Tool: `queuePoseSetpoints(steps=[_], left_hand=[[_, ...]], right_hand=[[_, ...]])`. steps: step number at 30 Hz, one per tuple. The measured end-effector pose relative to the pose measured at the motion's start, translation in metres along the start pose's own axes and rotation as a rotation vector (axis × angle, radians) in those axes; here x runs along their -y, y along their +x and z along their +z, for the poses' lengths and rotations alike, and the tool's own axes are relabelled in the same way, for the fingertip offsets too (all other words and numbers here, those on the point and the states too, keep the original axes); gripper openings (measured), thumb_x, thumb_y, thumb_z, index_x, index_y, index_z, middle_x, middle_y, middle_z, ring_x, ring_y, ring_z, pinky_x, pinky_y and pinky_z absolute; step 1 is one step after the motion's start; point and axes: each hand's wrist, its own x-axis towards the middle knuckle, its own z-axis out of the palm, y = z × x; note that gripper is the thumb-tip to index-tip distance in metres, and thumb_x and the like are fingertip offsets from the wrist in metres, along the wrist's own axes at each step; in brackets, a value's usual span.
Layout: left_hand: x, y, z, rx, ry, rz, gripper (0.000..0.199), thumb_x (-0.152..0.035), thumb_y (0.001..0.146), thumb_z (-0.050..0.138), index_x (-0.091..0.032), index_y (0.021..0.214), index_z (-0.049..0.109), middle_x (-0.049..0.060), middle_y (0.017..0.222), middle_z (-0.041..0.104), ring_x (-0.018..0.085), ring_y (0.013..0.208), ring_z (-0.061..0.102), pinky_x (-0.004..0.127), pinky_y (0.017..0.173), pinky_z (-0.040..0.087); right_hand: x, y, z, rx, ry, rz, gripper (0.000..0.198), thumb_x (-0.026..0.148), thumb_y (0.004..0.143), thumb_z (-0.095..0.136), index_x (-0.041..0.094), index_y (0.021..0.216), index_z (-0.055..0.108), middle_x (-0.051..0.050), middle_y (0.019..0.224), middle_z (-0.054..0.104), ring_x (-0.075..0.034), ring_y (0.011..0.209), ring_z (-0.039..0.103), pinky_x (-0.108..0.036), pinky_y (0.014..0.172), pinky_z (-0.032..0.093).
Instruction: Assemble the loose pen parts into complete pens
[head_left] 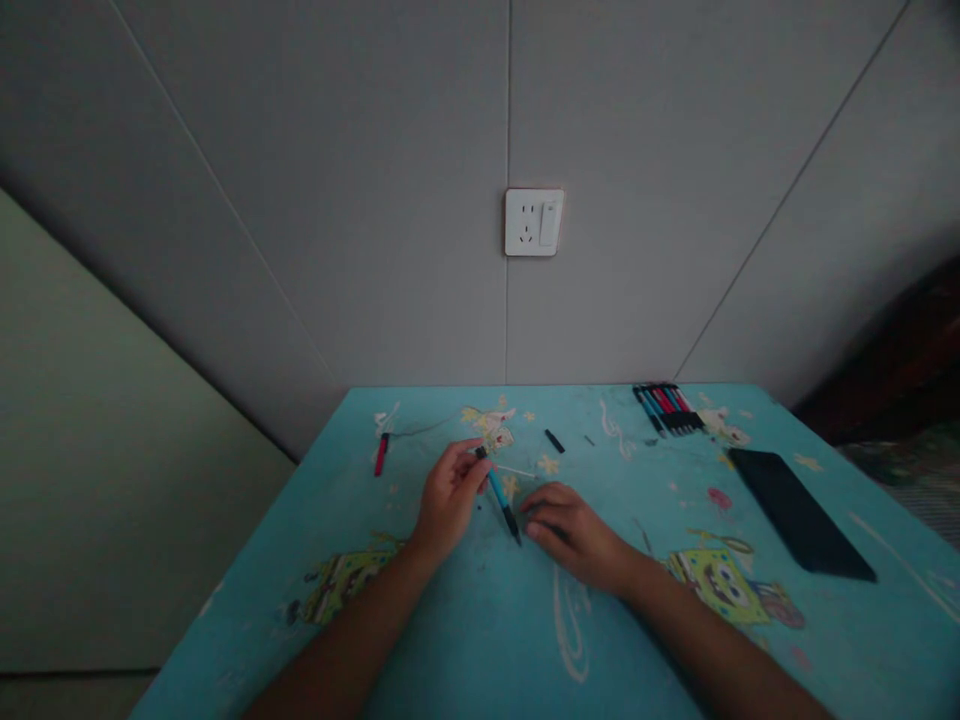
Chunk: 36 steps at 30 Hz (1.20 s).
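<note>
Between its thumb and fingers my left hand [448,490] grips a pen [498,489] with a blue barrel and black ends, tilted with its pointed tip down towards the right. My right hand [574,532] lies just right of that tip, fingers loosely bent and apart, with nothing visible in them. A thin white stick [517,471], perhaps a refill, lies behind the pen. Farther back is a short black piece [554,441] like a pen cap or grip. A small dark bit [589,440] lies to its right.
A red and black pen part [381,454] lies at the back left. At the back right sits a row of several blue, red and black pens [667,408]. A flat black board [799,512] rests on the right of the patterned blue table [480,640]. The wall has a socket [534,222].
</note>
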Motion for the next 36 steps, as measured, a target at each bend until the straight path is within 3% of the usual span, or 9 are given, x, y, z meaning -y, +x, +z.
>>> queuePoseSetpoints(steps=[6, 11, 17, 21, 24, 27, 30, 36], left_hand=[[-0.002, 0.004, -0.004, 0.034, 0.010, -0.041, 0.029, -0.035, 0.087, 0.061, -0.015, 0.108, 0.060, 0.001, 0.074, 0.062, 0.009, 0.060, 0.052, 0.021, 0.057, 0.043], [-0.001, 0.003, -0.002, 0.095, -0.017, -0.083, 0.036, -0.038, 0.090, 0.057, -0.017, 0.119, 0.055, 0.000, 0.074, 0.060, 0.010, 0.059, 0.053, 0.021, 0.056, 0.042], [-0.001, 0.001, -0.001, 0.153, -0.029, -0.083, 0.029, -0.038, 0.088, 0.059, -0.017, 0.107, 0.057, -0.002, 0.069, 0.056, 0.009, 0.056, 0.051, 0.021, 0.054, 0.041], [-0.003, 0.000, 0.002, 0.163, -0.014, -0.115, 0.036, -0.040, 0.089, 0.057, -0.018, 0.118, 0.055, -0.002, 0.069, 0.057, 0.009, 0.055, 0.050, 0.020, 0.051, 0.038], [-0.003, -0.004, 0.006, 0.177, -0.037, -0.116, 0.040, -0.037, 0.089, 0.058, -0.020, 0.124, 0.050, -0.002, 0.071, 0.058, 0.010, 0.058, 0.052, 0.021, 0.054, 0.040], [-0.001, -0.011, 0.011, 0.212, -0.068, -0.096, 0.030, -0.034, 0.088, 0.061, -0.020, 0.112, 0.050, -0.001, 0.075, 0.061, 0.011, 0.064, 0.056, 0.021, 0.059, 0.042], [0.000, -0.021, 0.015, 0.241, -0.048, -0.088, 0.024, -0.032, 0.085, 0.065, -0.019, 0.100, 0.051, 0.000, 0.080, 0.064, 0.013, 0.073, 0.060, 0.023, 0.067, 0.044], [-0.011, -0.029, 0.017, 0.242, -0.011, -0.007, 0.023, -0.033, 0.088, 0.061, -0.019, 0.104, 0.055, 0.004, 0.090, 0.065, 0.016, 0.087, 0.061, 0.027, 0.079, 0.046]], right_hand=[[-0.009, 0.000, -0.008, -0.040, -0.049, 0.077, 0.023, 0.030, 0.097, 0.048, 0.019, 0.092, 0.068, -0.008, 0.097, 0.065, -0.020, 0.095, 0.059, -0.038, 0.090, 0.045], [-0.010, 0.000, -0.009, -0.045, -0.038, 0.068, 0.025, 0.031, 0.097, 0.048, 0.019, 0.094, 0.069, -0.008, 0.096, 0.066, -0.020, 0.094, 0.059, -0.039, 0.090, 0.045], [-0.010, 0.000, -0.007, -0.043, -0.041, 0.068, 0.022, 0.030, 0.096, 0.049, 0.020, 0.093, 0.069, -0.007, 0.094, 0.066, -0.020, 0.092, 0.059, -0.038, 0.089, 0.045], [-0.009, 0.001, -0.008, -0.041, -0.010, 0.080, 0.023, 0.030, 0.097, 0.048, 0.020, 0.092, 0.068, -0.007, 0.090, 0.066, -0.020, 0.089, 0.060, -0.038, 0.087, 0.046], [-0.003, 0.000, -0.009, -0.035, 0.065, 0.122, 0.023, 0.031, 0.097, 0.047, 0.020, 0.097, 0.067, -0.008, 0.093, 0.067, -0.020, 0.090, 0.061, -0.037, 0.087, 0.046], [0.005, -0.001, -0.007, -0.010, 0.183, 0.169, 0.026, 0.033, 0.096, 0.048, 0.020, 0.115, 0.062, -0.008, 0.102, 0.066, -0.020, 0.093, 0.061, -0.034, 0.085, 0.047], [0.010, -0.001, 0.001, 0.010, 0.290, 0.205, 0.033, 0.036, 0.093, 0.055, 0.020, 0.122, 0.058, -0.004, 0.091, 0.065, -0.017, 0.081, 0.059, -0.030, 0.075, 0.047], [0.011, 0.003, 0.015, -0.028, 0.602, 0.344, 0.036, 0.040, 0.091, 0.059, 0.019, 0.119, 0.055, 0.000, 0.074, 0.063, -0.014, 0.065, 0.056, -0.028, 0.063, 0.046]])
